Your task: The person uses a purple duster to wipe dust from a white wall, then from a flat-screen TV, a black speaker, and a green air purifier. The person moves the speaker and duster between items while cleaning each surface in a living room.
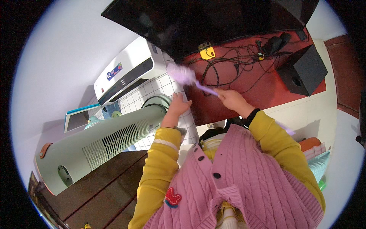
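Note:
My right hand (233, 101) is closed round the handle of a purple duster (182, 74). The duster's fluffy head is blurred and lies over the line between the white checked cloth (157, 87) and the red tabletop (248, 86). On the edge of the checked cloth rests my left hand (177, 108), fingers apart and holding nothing. Close to its left stands the end of a pale green tower-shaped appliance (110, 139) with a slotted grille. A white box-shaped appliance with a dark front strip (126, 72) is on the cloth beyond it.
A large black screen (213, 23) looms over the far side. Tangled black cables (228, 66) and a yellow object (207, 50) lie on the red top. A black speaker box (305, 71) stands at right. Brown slatted wood (99, 192) is at lower left.

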`<state>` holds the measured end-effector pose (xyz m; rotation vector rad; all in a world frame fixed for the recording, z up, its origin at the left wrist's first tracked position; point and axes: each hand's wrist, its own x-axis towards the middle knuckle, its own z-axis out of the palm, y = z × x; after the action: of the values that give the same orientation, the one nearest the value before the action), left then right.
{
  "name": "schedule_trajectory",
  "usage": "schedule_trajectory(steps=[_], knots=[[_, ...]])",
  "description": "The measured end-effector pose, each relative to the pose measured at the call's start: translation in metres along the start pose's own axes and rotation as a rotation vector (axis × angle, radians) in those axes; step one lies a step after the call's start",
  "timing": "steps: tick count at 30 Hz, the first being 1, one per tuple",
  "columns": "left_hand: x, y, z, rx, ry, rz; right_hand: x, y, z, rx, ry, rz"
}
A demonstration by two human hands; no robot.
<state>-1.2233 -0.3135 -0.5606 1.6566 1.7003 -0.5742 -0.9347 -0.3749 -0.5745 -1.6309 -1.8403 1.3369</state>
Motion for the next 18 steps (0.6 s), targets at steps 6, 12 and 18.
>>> schedule_trajectory(steps=[6,12,18], knots=[[-0.005,-0.002,0.008,-0.015,0.031,0.027,-0.017,0.012,0.013,0.09,0.234,-0.006],[-0.002,-0.015,0.011,-0.061,0.081,0.091,-0.039,0.002,0.013,-0.09,0.061,0.129],[-0.006,-0.032,0.013,-0.415,0.122,0.042,-0.066,-0.023,0.007,-0.244,0.138,-0.09]])
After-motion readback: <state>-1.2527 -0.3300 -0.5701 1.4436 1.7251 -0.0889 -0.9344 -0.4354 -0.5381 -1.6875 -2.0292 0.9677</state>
